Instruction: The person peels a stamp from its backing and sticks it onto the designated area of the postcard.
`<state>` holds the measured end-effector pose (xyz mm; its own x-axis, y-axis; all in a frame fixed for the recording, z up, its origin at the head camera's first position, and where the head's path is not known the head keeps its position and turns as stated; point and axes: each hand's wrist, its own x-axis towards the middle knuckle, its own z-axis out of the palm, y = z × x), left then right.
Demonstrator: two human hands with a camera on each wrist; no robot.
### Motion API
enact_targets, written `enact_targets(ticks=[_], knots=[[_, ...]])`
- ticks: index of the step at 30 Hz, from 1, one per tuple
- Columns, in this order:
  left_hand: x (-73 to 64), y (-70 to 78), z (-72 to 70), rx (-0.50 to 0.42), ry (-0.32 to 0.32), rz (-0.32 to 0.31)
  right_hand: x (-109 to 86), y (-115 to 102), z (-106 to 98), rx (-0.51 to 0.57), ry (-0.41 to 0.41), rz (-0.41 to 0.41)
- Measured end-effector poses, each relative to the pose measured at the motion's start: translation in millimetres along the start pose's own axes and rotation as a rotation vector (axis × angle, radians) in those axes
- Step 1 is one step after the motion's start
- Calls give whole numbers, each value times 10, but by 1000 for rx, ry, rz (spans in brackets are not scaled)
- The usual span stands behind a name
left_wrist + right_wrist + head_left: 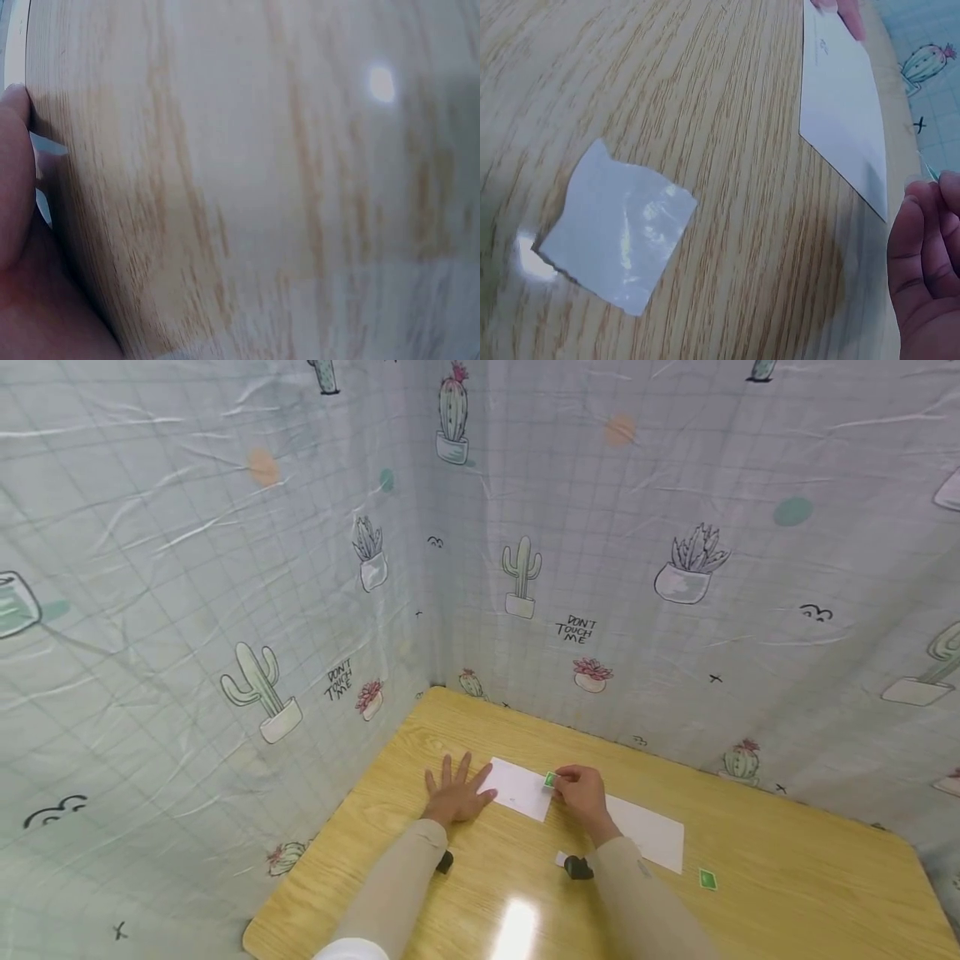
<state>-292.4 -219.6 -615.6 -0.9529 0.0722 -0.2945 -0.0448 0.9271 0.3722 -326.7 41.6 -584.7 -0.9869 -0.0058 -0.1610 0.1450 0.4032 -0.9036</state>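
Head view shows a person's left hand point(457, 797) lying flat with fingers spread, index finger and thumb reaching the left edge of a near sheet point(517, 789) of white paper on a wood-grain table point(360, 852). The right hand point(581, 795) pinches a small green sticker point(551, 780) with a pale border at the sheet's right end; whether the sticker touches the paper cannot be told. Right of that hand lies a second sheet point(651, 833) of white paper, its left part hidden by the right hand and wrist, and past its near corner a spare green sticker point(707, 879) rests on the wood. Right-wrist view has a torn white scrap point(619, 229), glossy and ragged-edged, on the table well apart from the near sheet. Pale sleeves point(397, 885) cross the near side of the table, covering parts of it, with a dark wrist camera point(578, 867) under the right forearm. Behind, a cactus-print curtain point(637, 568) hangs along the table's far edge, and a bright glare lies on the wood between the forearms.
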Motion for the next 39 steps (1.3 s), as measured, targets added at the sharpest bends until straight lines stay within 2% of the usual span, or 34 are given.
enact_targets(ticks=[4, 11, 15, 22, 28, 31, 39], knots=[[-45, 22, -12, -4, 0, 4, 20, 32, 16, -21, -2, 15], [-197, 135, -149, 38, 16, 1, 41, 59, 47, -11, 2, -7], [-167, 122, -135, 44, 16, 1, 41, 67, 70, -19, 2, -21], [-45, 45, -10, -7, -18, -16, 41, 64, 93, -45, 2, -28], [-162, 125, -122, 40, 22, 2, 70, 68, 100, -104, 7, 5], [-195, 156, -162, 51, 12, -2, 75, 61, 96, -132, 2, 4], [-56, 48, -40, 3, 2, 1, 105, 99, 105, -226, 6, -53]])
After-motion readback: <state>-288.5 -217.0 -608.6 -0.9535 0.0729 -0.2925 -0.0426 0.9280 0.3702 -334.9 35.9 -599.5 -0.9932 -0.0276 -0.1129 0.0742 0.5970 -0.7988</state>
